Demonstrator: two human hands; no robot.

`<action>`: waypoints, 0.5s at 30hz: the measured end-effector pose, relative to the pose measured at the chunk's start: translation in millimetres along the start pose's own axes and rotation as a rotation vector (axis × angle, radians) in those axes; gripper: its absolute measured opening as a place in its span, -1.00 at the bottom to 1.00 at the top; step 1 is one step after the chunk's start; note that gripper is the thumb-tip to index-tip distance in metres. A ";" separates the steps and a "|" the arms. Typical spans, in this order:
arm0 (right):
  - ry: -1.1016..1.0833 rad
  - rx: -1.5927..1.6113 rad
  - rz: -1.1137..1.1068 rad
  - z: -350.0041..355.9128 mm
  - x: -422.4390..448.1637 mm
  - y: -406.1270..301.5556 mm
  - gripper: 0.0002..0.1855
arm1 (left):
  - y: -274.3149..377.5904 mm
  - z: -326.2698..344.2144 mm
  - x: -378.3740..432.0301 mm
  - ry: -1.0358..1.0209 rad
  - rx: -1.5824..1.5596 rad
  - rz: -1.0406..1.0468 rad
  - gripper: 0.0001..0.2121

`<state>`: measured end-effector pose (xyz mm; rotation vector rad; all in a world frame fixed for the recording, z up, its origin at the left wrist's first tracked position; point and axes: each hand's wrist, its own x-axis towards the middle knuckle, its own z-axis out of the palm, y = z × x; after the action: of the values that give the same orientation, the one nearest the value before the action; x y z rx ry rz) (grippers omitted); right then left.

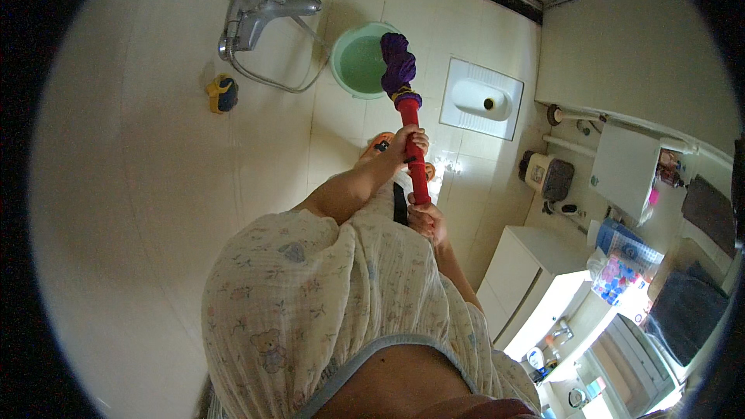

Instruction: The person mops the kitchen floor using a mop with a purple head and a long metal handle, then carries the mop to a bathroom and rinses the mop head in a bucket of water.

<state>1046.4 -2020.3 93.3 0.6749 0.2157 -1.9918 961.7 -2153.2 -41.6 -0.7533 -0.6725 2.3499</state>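
A twist mop with a red handle [417, 173] and a purple mop head [398, 64] extends away from my body. The mop head is wound into a tight twist. My left hand [411, 142] is closed around the red sleeve below the head. Nearer my body, my right hand [428, 221] grips the lower end of the handle. The pale green bucket [339, 73] stands on the tiled floor with liquid in it. From above, the mop head overlaps the bucket's right rim; whether they touch I cannot tell.
A squat toilet [505, 119] is set in the floor to the right. On the left wall are a chrome shower mixer [273, 11] with its hose and a yellow-and-dark holder [222, 93]. A white cabinet [524, 262] and a lidded bin [547, 174] stand at right. Orange slippers [378, 144] are on my feet.
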 end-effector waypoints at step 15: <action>0.034 0.090 -0.004 -2.9 -2.0 0.4 -0.89 | -4.9 0.1 1.7 0.061 0.012 0.035 -0.86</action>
<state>1048.5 -2017.8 92.0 0.7669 0.1483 -2.0041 962.2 -2148.6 -39.2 -0.8337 -0.6238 2.3500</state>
